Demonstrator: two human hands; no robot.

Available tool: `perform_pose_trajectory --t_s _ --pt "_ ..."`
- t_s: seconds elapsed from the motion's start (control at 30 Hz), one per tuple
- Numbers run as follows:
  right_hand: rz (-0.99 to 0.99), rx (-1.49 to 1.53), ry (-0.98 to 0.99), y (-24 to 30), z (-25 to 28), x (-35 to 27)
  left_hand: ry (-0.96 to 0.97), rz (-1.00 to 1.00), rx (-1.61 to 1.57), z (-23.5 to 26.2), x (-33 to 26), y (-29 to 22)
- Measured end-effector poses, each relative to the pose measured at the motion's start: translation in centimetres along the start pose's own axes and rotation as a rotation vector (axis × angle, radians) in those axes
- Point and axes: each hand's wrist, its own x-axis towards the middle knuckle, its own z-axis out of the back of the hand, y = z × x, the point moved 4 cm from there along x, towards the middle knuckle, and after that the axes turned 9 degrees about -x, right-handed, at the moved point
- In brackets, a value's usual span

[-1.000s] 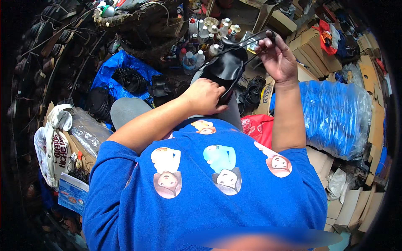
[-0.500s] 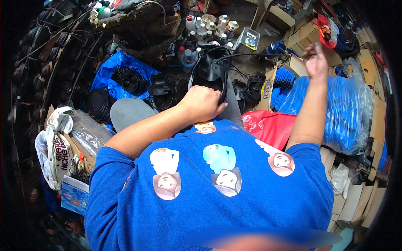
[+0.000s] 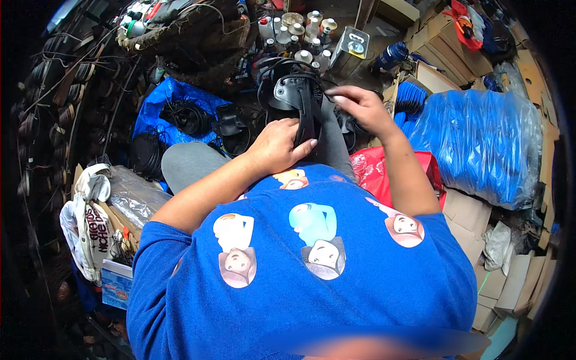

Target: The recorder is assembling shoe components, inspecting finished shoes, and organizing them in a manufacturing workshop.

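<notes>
A black shoe upper point(image 3: 287, 95) with metal eyelets and dark cord about it rests over my lap, tilted onto its side. My left hand point(image 3: 275, 143) grips its near end, thumb on the right side and fingers partly hidden. Just right of the shoe, my right hand point(image 3: 362, 111) has thumb and fingers drawn together. Something thin and dark shows at those fingertips, too small to name. Other black shoe pieces point(image 3: 231, 129) lie beyond my left knee.
Several bottles point(image 3: 312, 30) and a metal can point(image 3: 351, 49) stand ahead. At right are a plastic-wrapped blue bundle point(image 3: 480, 144), a red bag point(image 3: 384, 174) and cardboard boxes point(image 3: 441, 45). A blue sheet point(image 3: 156, 102) with black coils lies left, near a white cloth bag point(image 3: 87, 234).
My right hand has come in from the far right, down beside the shoe. The shoe upper has turned in my left hand, which has shifted slightly left.
</notes>
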Motion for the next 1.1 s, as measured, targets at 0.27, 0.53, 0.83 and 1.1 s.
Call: perform_pose_trajectory --t_s 0.27,0.53,0.83,1.1 --pt "-0.047 -0.364 0.122 -1.6 -4.6 5.3 0.048 0.031 0.165 0.2 -0.3 -0.2" --pt "-0.281 0.851 0.078 -1.2 -3.9 3.2 0.312 0.323 0.314 -0.4 1.1 -0.8" --pt "0.139 -0.181 -0.317 4.0 -2.2 5.7 0.442 0.361 0.328 -3.5 4.8 -1.0" --pt "0.142 -0.183 -0.511 3.1 0.3 4.9 0.042 0.048 0.177 -0.5 2.0 -1.5"
